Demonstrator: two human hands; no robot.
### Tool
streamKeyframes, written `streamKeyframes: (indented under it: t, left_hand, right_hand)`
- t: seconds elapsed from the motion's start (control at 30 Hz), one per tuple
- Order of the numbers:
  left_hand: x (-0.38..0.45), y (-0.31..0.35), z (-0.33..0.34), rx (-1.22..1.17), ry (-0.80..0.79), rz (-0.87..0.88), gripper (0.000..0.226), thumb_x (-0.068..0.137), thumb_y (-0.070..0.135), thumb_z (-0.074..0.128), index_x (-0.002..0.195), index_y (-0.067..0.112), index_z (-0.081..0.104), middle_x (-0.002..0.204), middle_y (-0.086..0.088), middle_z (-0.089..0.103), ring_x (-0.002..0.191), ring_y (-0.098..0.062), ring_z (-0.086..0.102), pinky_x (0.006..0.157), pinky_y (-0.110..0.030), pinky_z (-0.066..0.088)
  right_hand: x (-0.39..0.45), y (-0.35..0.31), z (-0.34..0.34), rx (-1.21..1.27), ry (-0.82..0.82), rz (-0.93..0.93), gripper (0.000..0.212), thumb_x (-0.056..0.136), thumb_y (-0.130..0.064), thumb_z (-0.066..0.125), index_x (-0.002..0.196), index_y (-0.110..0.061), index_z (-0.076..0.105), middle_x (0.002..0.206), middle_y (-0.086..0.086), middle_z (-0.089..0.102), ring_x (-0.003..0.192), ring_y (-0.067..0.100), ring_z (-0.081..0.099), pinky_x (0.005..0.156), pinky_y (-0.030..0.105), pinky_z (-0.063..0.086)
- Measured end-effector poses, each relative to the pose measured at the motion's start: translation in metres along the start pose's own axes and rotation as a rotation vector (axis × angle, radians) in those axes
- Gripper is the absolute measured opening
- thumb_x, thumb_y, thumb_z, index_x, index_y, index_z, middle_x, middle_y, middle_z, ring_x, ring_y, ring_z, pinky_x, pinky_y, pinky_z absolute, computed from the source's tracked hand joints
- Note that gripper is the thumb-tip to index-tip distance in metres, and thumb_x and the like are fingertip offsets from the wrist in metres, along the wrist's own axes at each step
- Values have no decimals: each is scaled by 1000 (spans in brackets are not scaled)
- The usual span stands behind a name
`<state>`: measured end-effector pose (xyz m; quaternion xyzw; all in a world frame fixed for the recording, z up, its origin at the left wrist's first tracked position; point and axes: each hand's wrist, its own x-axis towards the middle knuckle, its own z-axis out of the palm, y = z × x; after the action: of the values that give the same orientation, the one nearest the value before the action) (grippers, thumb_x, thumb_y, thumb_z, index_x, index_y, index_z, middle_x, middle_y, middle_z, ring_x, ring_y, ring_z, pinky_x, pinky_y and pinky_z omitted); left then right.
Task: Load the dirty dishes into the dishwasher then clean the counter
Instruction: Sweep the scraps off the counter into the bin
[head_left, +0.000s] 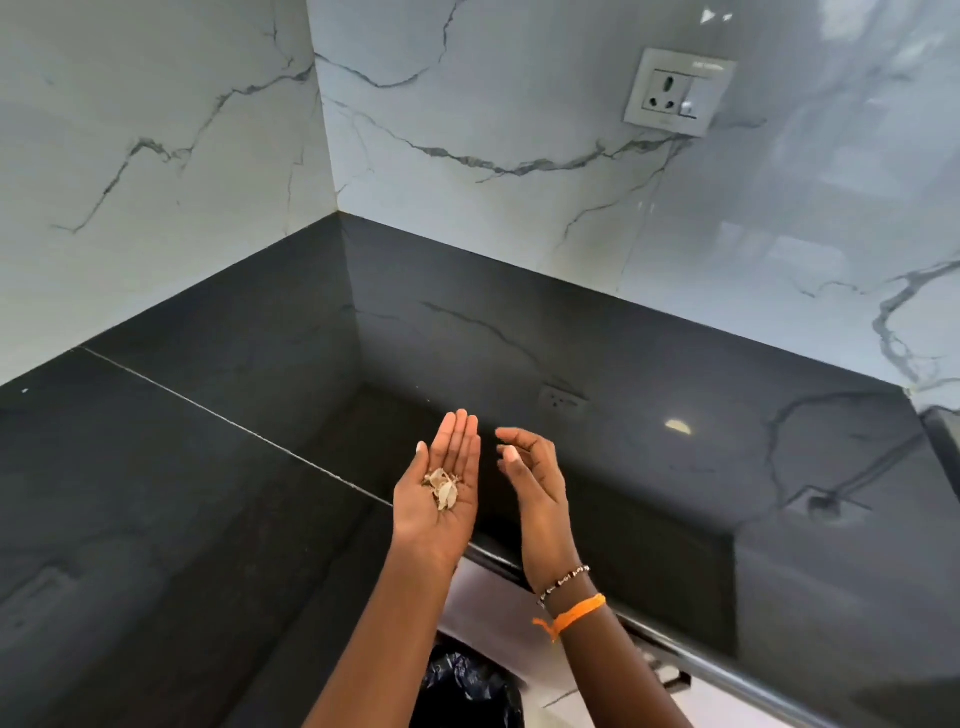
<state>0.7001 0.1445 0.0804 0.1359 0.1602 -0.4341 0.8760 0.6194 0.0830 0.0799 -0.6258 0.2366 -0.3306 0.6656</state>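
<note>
Counter (597, 374), black and glossy, fills the corner under two veined marble walls (156, 130) and carries no dishes in this view, so the job looks to be in its cleaning half. A thin seam (234, 426) runs across the slab on the left, and a wall socket (678, 92) sits high on the right wall. Below the counter's front edge, between the forearms, a dark bin bag (467, 686) shows (its mouth is mostly hidden by the arms).

The left hand (441, 493) is held palm up above the front edge, fingers straight and pressed together, forming a shallow tray. The right hand (535, 478) stands just beside it, edge-on, fingers loosely curved and pinching nothing; an orange thread (576, 616) and a beaded bracelet (563, 579) circle its wrist.

Smallest of all, the scraps (444, 491), pale dry husks or peels, lie in the hollow of the left palm. They sit to the left of the right fingertips and nearly straight above the bag, so the likely move is tipping the left hand downward.
</note>
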Motion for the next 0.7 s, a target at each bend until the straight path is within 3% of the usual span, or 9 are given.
streamKeyframes:
  t: [0.1, 0.2, 0.33, 0.4, 0.5, 0.57, 0.63, 0.7]
  left_hand:
    - [-19, -21, -16, 37, 28, 25, 42, 101, 24, 29, 106, -3, 62, 110, -17, 68, 110, -26, 58, 100, -39, 41]
    - [-41, -48, -32, 94, 52, 72, 43, 101, 25, 28, 107, -3, 61, 115, -16, 65, 109, -25, 58, 105, -37, 38]
    - [-81, -92, -61, 338, 136, 163, 47, 102, 28, 25, 115, -1, 59, 110, -8, 69, 101, -18, 65, 93, -29, 49]
    - [-100, -111, -79, 477, 122, 211, 48, 102, 27, 22, 123, -3, 53, 105, -7, 69, 106, -20, 61, 99, -29, 44]
    - [-130, -134, -110, 733, 151, 310, 50, 102, 31, 20, 126, 2, 52, 122, -9, 62, 122, -22, 51, 110, -36, 35]
    - [-148, -144, -129, 915, 157, 368, 57, 96, 51, 25, 124, 14, 58, 134, -6, 55, 131, -18, 44, 113, -40, 29]
    - [-160, -154, -143, 1062, 154, 371, 73, 84, 72, 28, 129, 20, 55, 144, 0, 44, 138, -11, 31, 117, -38, 23]
    - [-166, -159, -155, 1162, 162, 348, 73, 88, 62, 17, 138, 16, 43, 151, 4, 31, 140, 0, 16, 120, -34, 9]
  right_hand:
    - [-24, 3, -11, 229, -34, 179, 26, 90, -27, 48, 113, -20, 58, 125, 3, 56, 118, 15, 51, 104, 33, 40]
    - [-53, 7, -27, 374, -45, 304, 30, 97, -24, 40, 121, -15, 55, 129, 6, 56, 123, 19, 51, 105, 35, 40]
    - [-95, 18, -49, 629, 23, 550, 38, 99, -25, 33, 127, -7, 51, 130, 10, 55, 122, 19, 51, 106, 31, 38]
    - [-116, 32, -57, 745, 71, 655, 40, 99, -27, 33, 122, -3, 55, 121, 11, 60, 116, 20, 55, 102, 28, 41]
    - [-156, 58, -72, 860, 76, 763, 44, 99, -29, 30, 103, -3, 67, 99, 9, 70, 91, 17, 67, 84, 27, 53]
    - [-179, 68, -76, 934, 53, 837, 44, 99, -28, 28, 108, -3, 63, 99, 7, 70, 88, 17, 69, 84, 30, 53]
    - [-196, 81, -77, 995, 35, 881, 39, 93, -24, 36, 111, -2, 62, 105, 7, 69, 94, 18, 68, 87, 29, 53]
    - [-209, 89, -73, 1010, -23, 874, 50, 80, -25, 57, 124, -2, 54, 118, 8, 63, 108, 19, 61, 96, 29, 47]
